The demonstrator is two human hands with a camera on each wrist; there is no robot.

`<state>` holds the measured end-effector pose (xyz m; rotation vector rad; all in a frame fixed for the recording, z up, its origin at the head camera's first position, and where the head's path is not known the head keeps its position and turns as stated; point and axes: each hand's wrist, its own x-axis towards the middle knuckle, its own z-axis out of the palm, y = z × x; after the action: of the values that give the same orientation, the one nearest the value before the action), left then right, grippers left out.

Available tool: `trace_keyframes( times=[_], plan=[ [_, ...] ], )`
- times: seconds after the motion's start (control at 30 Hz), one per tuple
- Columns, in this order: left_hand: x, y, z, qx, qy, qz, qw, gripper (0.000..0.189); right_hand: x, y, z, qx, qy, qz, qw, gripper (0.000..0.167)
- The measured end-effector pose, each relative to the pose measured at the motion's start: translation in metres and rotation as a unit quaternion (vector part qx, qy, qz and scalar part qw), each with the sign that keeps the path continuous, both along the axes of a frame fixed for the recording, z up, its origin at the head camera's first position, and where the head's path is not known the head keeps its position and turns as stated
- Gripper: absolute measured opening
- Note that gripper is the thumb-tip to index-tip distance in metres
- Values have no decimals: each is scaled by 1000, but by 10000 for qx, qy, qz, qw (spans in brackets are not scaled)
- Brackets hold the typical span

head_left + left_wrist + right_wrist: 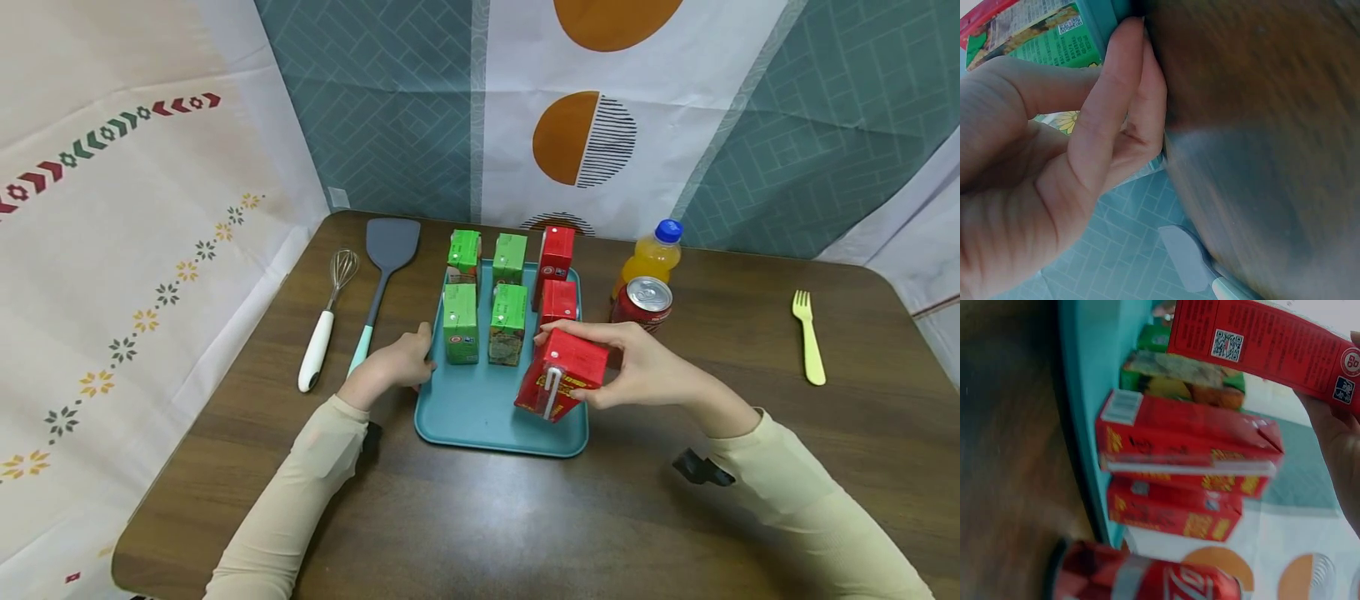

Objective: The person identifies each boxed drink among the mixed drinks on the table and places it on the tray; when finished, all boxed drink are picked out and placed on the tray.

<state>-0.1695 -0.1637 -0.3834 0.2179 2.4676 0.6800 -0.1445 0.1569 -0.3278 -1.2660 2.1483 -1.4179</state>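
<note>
My right hand (647, 367) grips a red drink carton (573, 360) with a white straw on its side, fingers at its far side and thumb at its near side. The carton leans over the front right of a teal tray (480, 408). At the tray's left edge, my left hand (397, 360) pinches the rim, its curled fingers showing close up in the left wrist view. Several green cartons (461, 321) stand upright on the tray's left and middle. Behind the held carton, two more red cartons (558, 300) stand in a line along the right side.
Just right of the tray are a red soda can (643, 310) and, behind it, a bottle of orange drink (648, 260) with a blue cap. A whisk (318, 346) and a grey turner (392, 243) lie to the left. Far right lies a yellow fork (810, 346).
</note>
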Motion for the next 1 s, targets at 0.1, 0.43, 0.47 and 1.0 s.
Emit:
trace_keyframes(
  times=[0.1, 0.43, 0.47, 1.0],
  plan=[
    [0, 0, -1, 9, 10, -3, 10000, 67, -3, -11, -7, 91, -58, 77, 9999, 70],
    [0, 1, -1, -28, -22, -10, 10000, 67, -11, -35, -27, 456, -479, 108, 9978, 71],
    [0, 1, -1, -27, -23, -10, 10000, 67, -11, -37, -29, 505, -525, 104, 9973, 71],
    [-1, -1, -2, 12, 35, -9, 10000, 53, -14, -57, -27, 709, -903, 771, 9904, 72]
  ],
)
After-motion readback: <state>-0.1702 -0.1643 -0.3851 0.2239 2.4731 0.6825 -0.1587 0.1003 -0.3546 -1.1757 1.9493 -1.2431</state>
